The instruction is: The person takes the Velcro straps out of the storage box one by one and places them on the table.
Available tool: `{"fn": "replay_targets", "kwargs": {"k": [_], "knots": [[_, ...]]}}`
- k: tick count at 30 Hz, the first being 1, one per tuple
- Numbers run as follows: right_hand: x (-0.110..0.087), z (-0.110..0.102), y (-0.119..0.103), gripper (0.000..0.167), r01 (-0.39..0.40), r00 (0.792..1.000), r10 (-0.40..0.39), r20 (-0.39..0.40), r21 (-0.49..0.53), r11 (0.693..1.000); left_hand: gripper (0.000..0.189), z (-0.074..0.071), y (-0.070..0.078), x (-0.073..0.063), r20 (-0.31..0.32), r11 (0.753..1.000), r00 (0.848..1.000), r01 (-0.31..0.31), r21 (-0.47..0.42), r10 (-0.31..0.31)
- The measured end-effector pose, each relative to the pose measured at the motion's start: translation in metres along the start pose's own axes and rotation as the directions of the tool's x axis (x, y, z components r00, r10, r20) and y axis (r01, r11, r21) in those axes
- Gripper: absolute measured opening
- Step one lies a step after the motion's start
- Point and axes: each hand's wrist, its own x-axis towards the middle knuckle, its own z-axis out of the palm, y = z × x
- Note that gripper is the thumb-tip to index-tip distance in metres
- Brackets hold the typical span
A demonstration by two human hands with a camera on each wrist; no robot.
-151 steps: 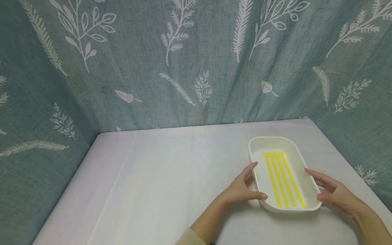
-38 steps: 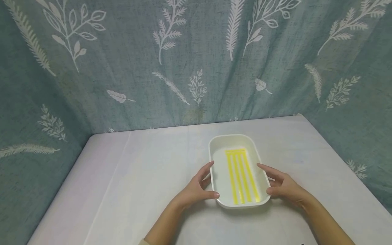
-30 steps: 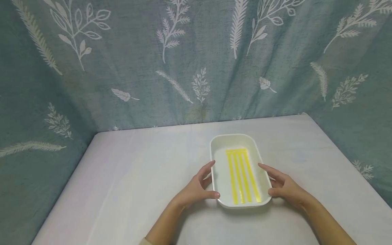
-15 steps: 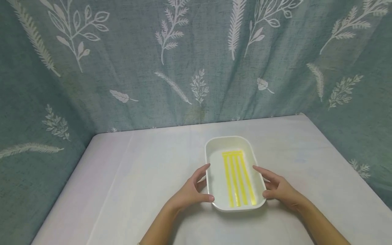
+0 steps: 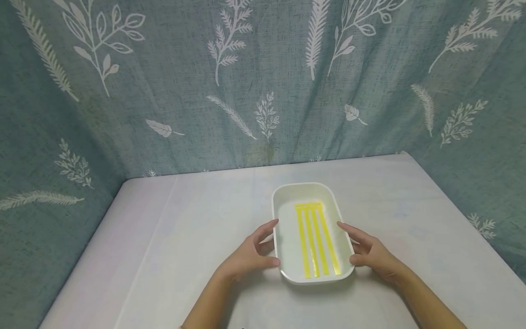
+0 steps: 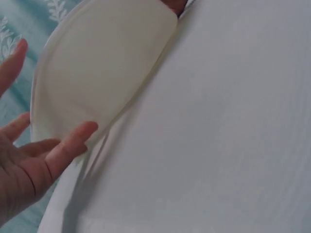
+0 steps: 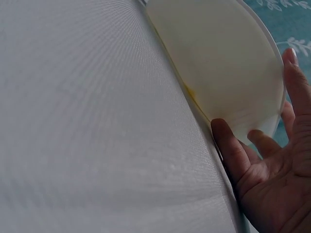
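Note:
A white rectangular tray (image 5: 287,237) with rounded corners sits before me, right of the middle. Yellow strips (image 5: 314,246) run lengthwise on its floor, joined by a cross band at the far end. My left hand (image 5: 246,258) holds the left side, a finger and the thumb at the rim. On the opposite side my right hand (image 5: 371,258) grips the rim in the same spread way. Both wrist views show the pale outer wall of the tray (image 6: 102,63), with the left hand (image 6: 29,167) and the right hand (image 7: 272,174) against it.
A white cloth (image 5: 197,228) covers the table under the tray. Teal curtains (image 5: 176,91) printed with white leaves rise along the back edge and on both sides.
Over five seconds the tray has moved left from the right part of the table, with both hands on it. During the last second it has shifted only slightly further left.

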Motion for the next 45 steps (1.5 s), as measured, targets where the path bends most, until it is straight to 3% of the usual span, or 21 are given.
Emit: {"fn": "replay_targets", "kwargs": {"k": [6, 10, 14, 19, 27, 33, 37, 45], "knots": [[0.0, 0.002, -0.001, 0.076, 0.006, 1.0, -0.006, -0.013, -0.019, 1.0, 0.087, -0.011, 0.005, -0.002, -0.01, 0.999, 1.0, -0.001, 0.049, 0.002], [0.001, 0.005, -0.001, 0.076, 0.004, 1.0, -0.004, -0.001, 0.012, 1.0, 0.082, -0.02, 0.012, -0.005, -0.059, 0.996, 0.998, -0.001, 0.09, 0.006], [0.002, 0.007, -0.001, 0.076, 0.019, 0.999, -0.02, 0.025, 0.048, 0.999, 0.08, -0.028, 0.025, -0.006, -0.103, 0.992, 0.994, -0.02, 0.128, 0.033], [0.0, 0.006, 0.0, 0.075, 0.03, 0.999, -0.031, 0.012, 0.049, 0.998, 0.078, -0.033, 0.047, 0.003, -0.094, 0.986, 0.994, -0.048, 0.162, 0.064], [-0.002, 0.003, 0.001, 0.074, 0.027, 1.0, -0.027, 0.002, 0.032, 0.999, 0.075, -0.026, 0.07, 0.031, -0.035, 0.978, 0.999, -0.025, 0.208, 0.033], [0.0, 0.002, 0.0, 0.074, 0.012, 1.0, -0.012, -0.018, 0.022, 1.0, 0.065, -0.021, 0.082, 0.058, 0.009, 0.994, 1.0, 0.004, 0.109, -0.005], [0.0, 0.002, 0.001, 0.075, 0.006, 1.0, -0.005, -0.023, 0.029, 1.0, 0.058, -0.017, 0.087, 0.079, 0.016, 0.998, 0.999, 0.048, 0.051, -0.049], [0.001, 0.002, 0.001, 0.076, -0.006, 0.999, 0.006, -0.036, 0.001, 1.0, 0.055, -0.003, 0.088, 0.112, -0.02, 0.984, 0.986, 0.169, 0.057, -0.168]]}}
